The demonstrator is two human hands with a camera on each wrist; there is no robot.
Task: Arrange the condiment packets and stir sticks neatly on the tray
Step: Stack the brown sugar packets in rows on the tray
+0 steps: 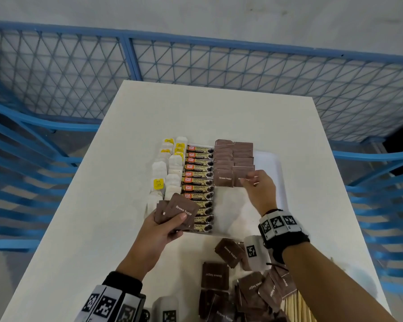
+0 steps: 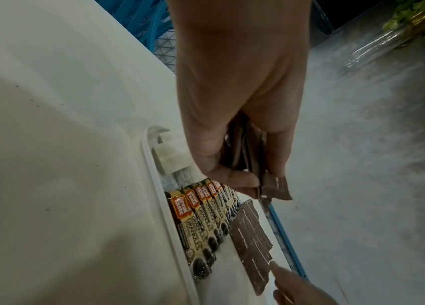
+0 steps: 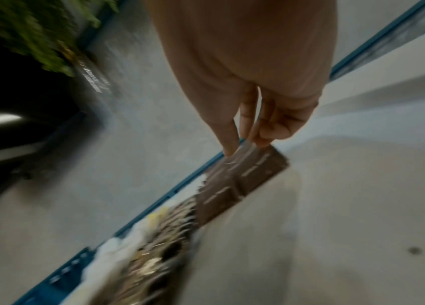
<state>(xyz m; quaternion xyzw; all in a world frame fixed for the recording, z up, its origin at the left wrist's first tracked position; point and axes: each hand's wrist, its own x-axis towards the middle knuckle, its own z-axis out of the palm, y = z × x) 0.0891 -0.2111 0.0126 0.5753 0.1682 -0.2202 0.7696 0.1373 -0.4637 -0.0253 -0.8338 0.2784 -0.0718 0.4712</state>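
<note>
A white tray (image 1: 271, 162) on the table holds tea bags (image 1: 170, 168) at the left, a column of coffee granule sticks (image 1: 199, 175) in the middle and two columns of brown sugar packets (image 1: 233, 156) at the right. My left hand (image 1: 170, 220) grips a small stack of brown sugar packets (image 1: 180, 209) above the tray's near left corner; the same stack (image 2: 275, 189) shows in the left wrist view. My right hand (image 1: 246, 178) pinches the nearest packet (image 1: 239, 181) of the right column, which lies on the tray. The right wrist view is blurred and shows fingertips (image 3: 228, 151) on that packet (image 3: 258, 171).
Loose brown sugar packets (image 1: 215, 275) lie in a heap on the table (image 1: 126, 159) near the front edge. Wooden stir sticks (image 1: 296, 307) lie at the front right. A blue mesh fence (image 1: 196, 66) runs behind and beside the table.
</note>
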